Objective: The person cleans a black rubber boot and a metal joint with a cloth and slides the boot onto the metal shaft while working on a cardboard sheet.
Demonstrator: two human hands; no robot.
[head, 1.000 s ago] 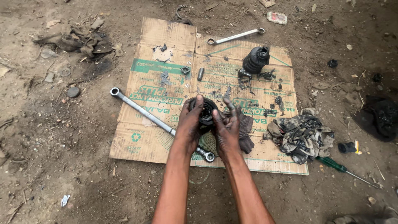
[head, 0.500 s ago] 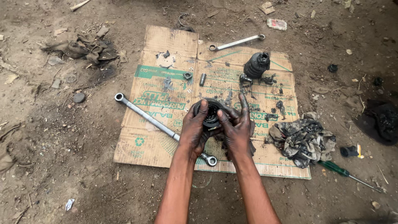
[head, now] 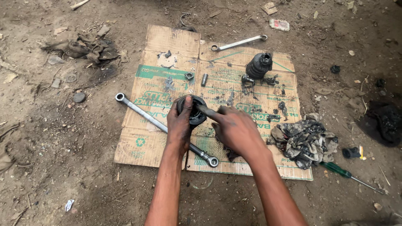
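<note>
Your left hand (head: 179, 125) now grips the greasy round joint housing (head: 191, 110) mid-cardboard (head: 167, 46). Your right hand (head: 235, 130) has let go, open, forefinger poking in from 3 o'clock, probably seating something. Long wrench (head: 142, 114) beneath; rubber boot (head: 258, 65) at 1 o'clock.

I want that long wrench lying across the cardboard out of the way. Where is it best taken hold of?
Grip the long wrench on its bare shaft near the upper-left ring end, coming from above on the left. It lies flat and diagonal on the cardboard; its lower half runs under the left hand, which holds the round black part, so that end is crowded.
</note>
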